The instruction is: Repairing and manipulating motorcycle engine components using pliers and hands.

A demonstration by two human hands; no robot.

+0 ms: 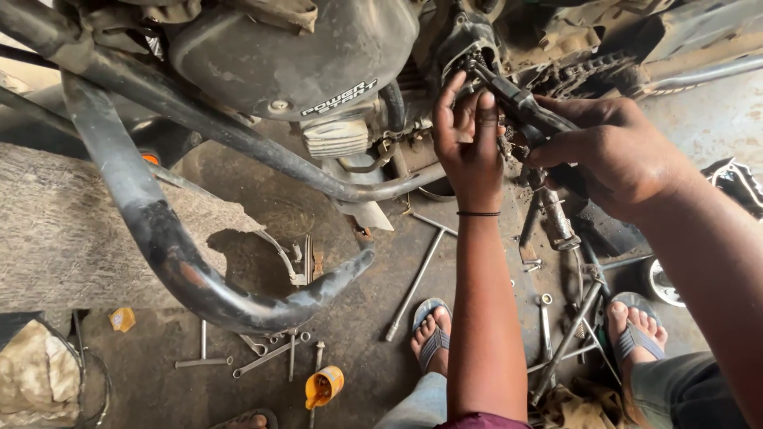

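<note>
Overhead, the motorcycle engine (294, 56) filled the far part of the scene, its grey casing dusty, with a curved crash-guard tube (171, 246) sweeping down to the near left. The right hand (608, 151) was wrapped firmly around the handles of dark pliers (517, 99), fingers closed tight on them, the nose of the tool pointing up and left into the sprocket area beside the drive chain (584, 71). The left hand (469, 143) was raised just left of the pliers, palm facing the camera, fingers loosely spread and reaching toward the same spot; its fingertips seemed to touch a small part near the pliers' nose, though grime and shadow made that hard to confirm. A thin black band (478, 213) circled the left wrist.

On the oily floor below, a T-handle wrench (417, 278) lay slanted just left of the left forearm, near a foot in a grey sandal (431, 330). Further left, loose spanners and bolts (266, 349) were scattered beside a small orange cup (323, 385). More long tools (568, 338) lay near the right foot, close to a crumpled rag.
</note>
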